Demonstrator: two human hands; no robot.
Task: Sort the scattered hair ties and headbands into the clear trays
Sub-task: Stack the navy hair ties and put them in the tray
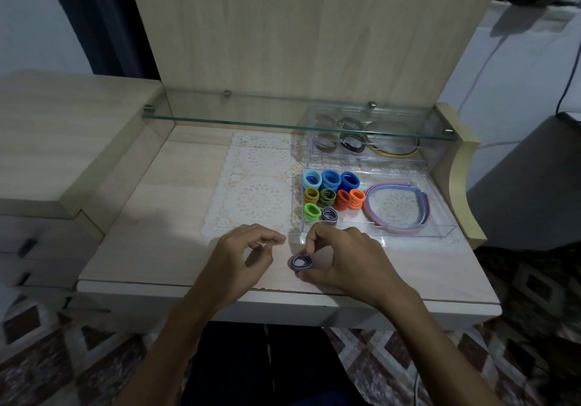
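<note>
pinched between the thumb and fingertips of the right hand (341,261) is a small bundle of purple-and-white striped hair ties (301,262), held at the near part of the table (176,217), just in front of the near clear tray (418,231); the left hand (242,256) hovers just beside it with fingers loosely curled and holding nothing. by the look of it the bundle is light, soft and springy, so it should squash under the pinch and could fan apart or slip one loop free if held loosely; taking it across the stack, thumb on one side and fingers on the other, seems the safest hold, as the hand has it. the near tray already holds upright rolled stacks: three blue stacks (330,180) along the back, an olive stack (311,195), a dark green striped stack (327,197) and two orange stacks (349,199) in the middle, a bright green stack (312,211) and a matching purple striped stack (329,215) at the front. its larger right section holds pastel headbands (393,204), stiff arcs nested together. behind it, under the glass shelf (283,120), a second clear tray (314,157) holds darker ties and a yellowish headband, blurred by the glass. the held bundle likely belongs beside the matching striped stack.
</note>
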